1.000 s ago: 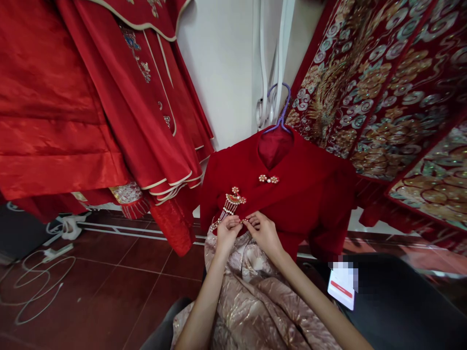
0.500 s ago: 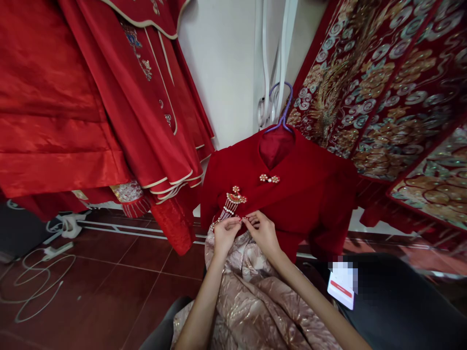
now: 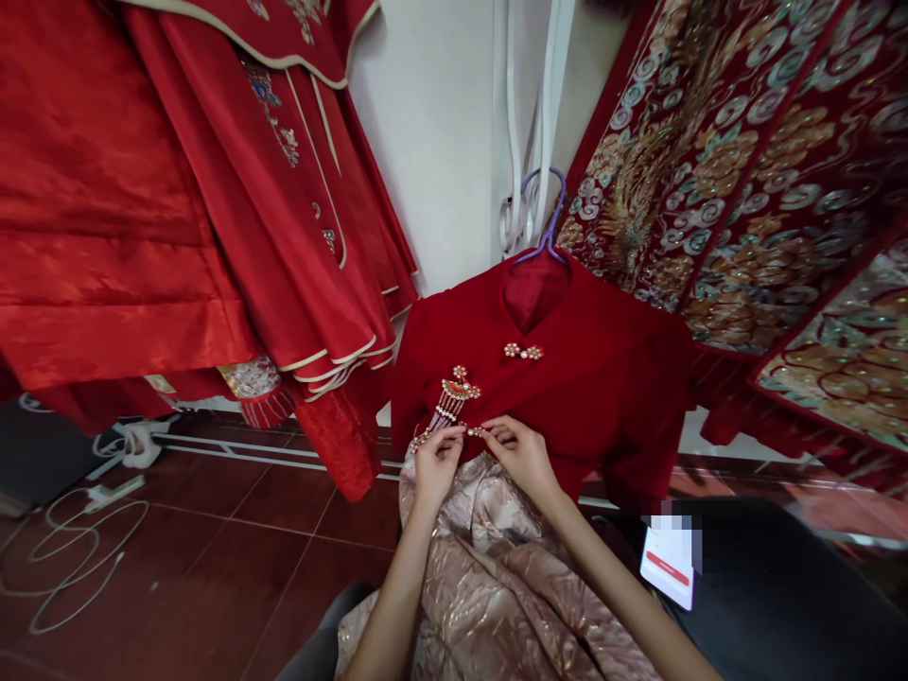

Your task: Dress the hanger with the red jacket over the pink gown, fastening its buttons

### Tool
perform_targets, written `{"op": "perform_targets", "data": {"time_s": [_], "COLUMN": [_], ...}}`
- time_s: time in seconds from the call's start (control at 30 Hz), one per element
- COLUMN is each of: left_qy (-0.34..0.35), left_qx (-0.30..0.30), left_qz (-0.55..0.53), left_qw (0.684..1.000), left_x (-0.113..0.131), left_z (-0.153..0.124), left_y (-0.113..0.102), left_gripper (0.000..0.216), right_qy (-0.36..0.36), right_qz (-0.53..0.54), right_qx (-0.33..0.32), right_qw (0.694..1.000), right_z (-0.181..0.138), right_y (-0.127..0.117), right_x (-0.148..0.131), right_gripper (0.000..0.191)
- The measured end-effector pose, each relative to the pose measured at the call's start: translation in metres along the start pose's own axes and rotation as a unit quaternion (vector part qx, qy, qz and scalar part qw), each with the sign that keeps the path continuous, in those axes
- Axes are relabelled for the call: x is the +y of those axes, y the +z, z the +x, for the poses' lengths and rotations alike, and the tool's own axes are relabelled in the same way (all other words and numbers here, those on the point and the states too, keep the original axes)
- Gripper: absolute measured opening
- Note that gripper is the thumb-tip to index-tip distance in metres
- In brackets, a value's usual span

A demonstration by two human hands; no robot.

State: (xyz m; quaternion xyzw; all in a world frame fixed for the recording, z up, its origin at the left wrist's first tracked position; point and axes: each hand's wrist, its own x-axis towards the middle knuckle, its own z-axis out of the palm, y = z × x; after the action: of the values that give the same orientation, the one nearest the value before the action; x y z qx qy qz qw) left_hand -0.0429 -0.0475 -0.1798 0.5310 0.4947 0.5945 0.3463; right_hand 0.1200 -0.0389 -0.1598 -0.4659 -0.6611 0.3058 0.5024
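A dark red velvet jacket (image 3: 588,378) hangs in front of me on a purple hanger (image 3: 553,213). At its lower front a small pearl-beaded clasp (image 3: 475,432) shows between my fingertips. My left hand (image 3: 436,463) pinches its left end, and my right hand (image 3: 521,456) pinches the right end. Fingers partly cover the clasp. Above it, below the neckline, is a flower-shaped beaded clasp (image 3: 523,352). A fan-shaped brooch with bead tassels (image 3: 454,397) sits just above my left hand. Under my hands spreads a pinkish-gold brocade skirt (image 3: 475,586).
Red garments (image 3: 305,236) hang at the left, and an embroidered red and gold robe (image 3: 738,208) at the right. A lit phone (image 3: 667,567) lies on a black seat (image 3: 787,586). A white cable (image 3: 78,567) and power strip lie on the tiled floor at left.
My right hand has shifted slightly right and down, so more of the beaded clasp shows between my fingertips. The left hand stays almost in place.
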Motion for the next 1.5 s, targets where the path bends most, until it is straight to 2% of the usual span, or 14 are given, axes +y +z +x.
{"op": "perform_targets", "data": {"time_s": [0.17, 0.23, 0.37, 0.53, 0.77, 1.0, 1.23, 1.3, 1.4, 1.47, 1.5], "left_qy": [-0.032, -0.036, -0.005, 0.037, 0.069, 0.055, 0.046, 0.02, -0.03, -0.051, -0.052], "left_qx": [0.091, 0.102, 0.047, -0.008, -0.03, -0.006, -0.005, -0.036, -0.115, -0.145, -0.137], "left_qz": [-0.022, -0.023, 0.012, 0.07, 0.098, 0.059, 0.021, -0.006, -0.034, -0.042, -0.048], "left_qw": [0.995, 0.994, 0.999, 0.997, 0.992, 0.997, 0.999, 0.999, 0.992, 0.987, 0.988], "left_x": [-0.011, -0.011, -0.002, 0.008, 0.013, 0.01, 0.01, 0.015, 0.027, 0.034, 0.037], "left_z": [-0.005, -0.003, -0.002, -0.003, 0.0, 0.001, -0.003, -0.006, -0.011, -0.009, -0.006], "left_y": [-0.017, -0.02, -0.012, 0.004, -0.001, 0.002, 0.004, 0.003, 0.003, 0.006, 0.009], "left_gripper": [0.02, 0.02, 0.018, 0.017, 0.014, 0.019, 0.02, 0.022, 0.03, 0.038, 0.039], "right_qy": [0.052, 0.062, 0.017, -0.046, -0.035, -0.039, -0.043, -0.02, 0.017, 0.025, 0.026], "right_qz": [0.019, 0.029, 0.013, 0.001, 0.016, 0.009, 0.048, 0.079, 0.133, 0.148, 0.145], "right_qx": [0.006, 0.011, 0.002, -0.037, -0.069, -0.072, -0.071, -0.04, 0.002, 0.01, 0.012], "right_qw": [0.998, 0.998, 1.0, 0.998, 0.997, 0.997, 0.995, 0.996, 0.991, 0.989, 0.989], "right_z": [-0.021, -0.025, -0.028, -0.034, -0.036, -0.038, -0.039, -0.039, -0.04, -0.04, -0.04], "right_y": [-0.028, -0.031, -0.022, -0.008, -0.008, -0.005, -0.001, 0.001, 0.003, 0.003, 0.002], "right_x": [0.009, 0.01, 0.006, 0.002, 0.006, 0.003, -0.001, -0.004, -0.008, -0.011, -0.013], "right_gripper": [0.018, 0.017, 0.021, 0.041, 0.05, 0.054, 0.049, 0.038, 0.02, 0.022, 0.024]}}
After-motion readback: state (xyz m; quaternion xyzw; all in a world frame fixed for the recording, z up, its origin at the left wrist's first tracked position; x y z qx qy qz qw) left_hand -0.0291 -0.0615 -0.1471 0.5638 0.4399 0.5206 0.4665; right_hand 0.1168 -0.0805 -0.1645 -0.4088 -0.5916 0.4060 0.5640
